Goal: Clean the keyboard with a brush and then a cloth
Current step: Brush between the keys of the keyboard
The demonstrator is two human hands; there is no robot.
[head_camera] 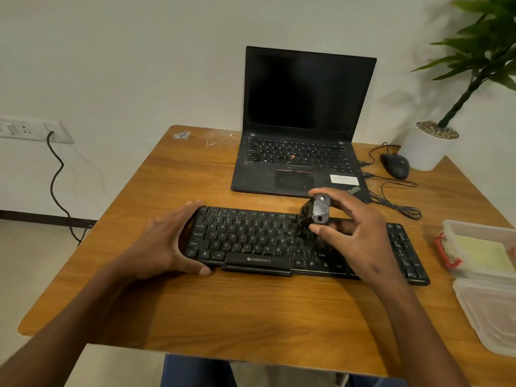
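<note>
Your left hand (164,241) braces the left end of the black keyboard (251,241), which lies on the wooden table (251,317) before the laptop (301,121), thumb and fingers spread around its edge. Your right hand (360,233) pinches the small grey brush (317,209) over the keys.

"ZEBRONICS" is printed in white on the front edge of the black keyboard (279,244), whose keys carry legends including Ctrl, Alt and Caps Lock.
</note>
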